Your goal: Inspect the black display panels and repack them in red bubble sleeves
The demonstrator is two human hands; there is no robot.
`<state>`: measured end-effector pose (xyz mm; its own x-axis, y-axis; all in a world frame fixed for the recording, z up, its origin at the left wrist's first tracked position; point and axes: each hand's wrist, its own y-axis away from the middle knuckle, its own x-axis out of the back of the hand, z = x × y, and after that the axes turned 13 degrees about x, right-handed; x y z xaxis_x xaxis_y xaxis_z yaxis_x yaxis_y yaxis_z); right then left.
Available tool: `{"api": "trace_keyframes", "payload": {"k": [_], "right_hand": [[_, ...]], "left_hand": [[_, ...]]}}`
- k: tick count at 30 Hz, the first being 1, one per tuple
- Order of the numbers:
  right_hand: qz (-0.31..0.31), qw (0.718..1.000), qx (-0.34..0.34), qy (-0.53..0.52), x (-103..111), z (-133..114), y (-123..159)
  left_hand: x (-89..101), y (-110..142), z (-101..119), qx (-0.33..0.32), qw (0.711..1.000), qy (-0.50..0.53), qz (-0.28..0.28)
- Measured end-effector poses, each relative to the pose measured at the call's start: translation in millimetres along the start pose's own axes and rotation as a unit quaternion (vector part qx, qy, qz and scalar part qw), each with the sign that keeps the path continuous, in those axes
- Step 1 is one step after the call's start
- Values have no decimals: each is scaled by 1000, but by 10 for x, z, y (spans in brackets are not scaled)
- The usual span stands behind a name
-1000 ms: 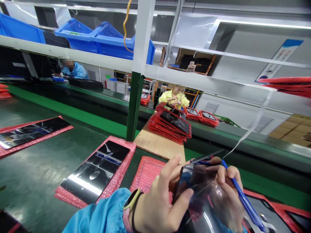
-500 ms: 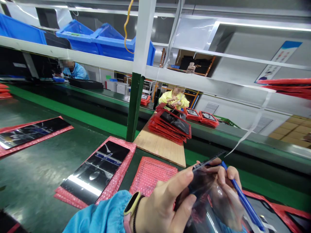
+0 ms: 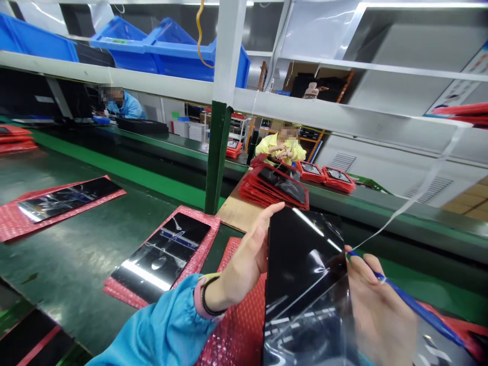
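I hold a glossy black glass panel (image 3: 301,254) upright in front of me, its lower part covered by a loose clear film (image 3: 305,320). My left hand (image 3: 247,259) grips the panel's left edge, fingers curled along it. On the right side of the panel, my right hand (image 3: 377,305) is closed on a blue pen (image 3: 415,307). Below the panel lies a red bubble-wrap sheet (image 3: 240,325).
Two more black panels on red bubble wrap (image 3: 163,249) (image 3: 64,198) lie on the green conveyor belt (image 3: 76,254). A stack of red-wrapped panels (image 3: 278,185) sits on a wooden board (image 3: 236,213). A green post (image 3: 217,152), blue bins (image 3: 171,51) overhead. Two people work across the line.
The panel has been tilted up from near flat to upright, facing me. My left hand shifted from its top to its left edge. The view moved slightly.
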<state>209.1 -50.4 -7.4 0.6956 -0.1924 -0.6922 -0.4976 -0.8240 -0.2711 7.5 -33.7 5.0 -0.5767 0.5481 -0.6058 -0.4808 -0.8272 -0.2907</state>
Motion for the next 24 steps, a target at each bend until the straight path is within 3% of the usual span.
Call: {"api": "trace_keyframes", "payload": {"k": [8, 12, 16, 24], "right_hand": [[49, 989, -72, -122, -35, -22, -50], [61, 987, -91, -114, 46, 15, -108], [33, 993, -87, -73, 132, 69, -166], [62, 988, -115, -80, 69, 79, -147]], "left_hand": [[18, -75, 28, 28, 998, 35, 46], [50, -85, 36, 64, 997, 44, 30], [48, -79, 57, 94, 993, 53, 36], [51, -45, 63, 131, 989, 65, 14]]}}
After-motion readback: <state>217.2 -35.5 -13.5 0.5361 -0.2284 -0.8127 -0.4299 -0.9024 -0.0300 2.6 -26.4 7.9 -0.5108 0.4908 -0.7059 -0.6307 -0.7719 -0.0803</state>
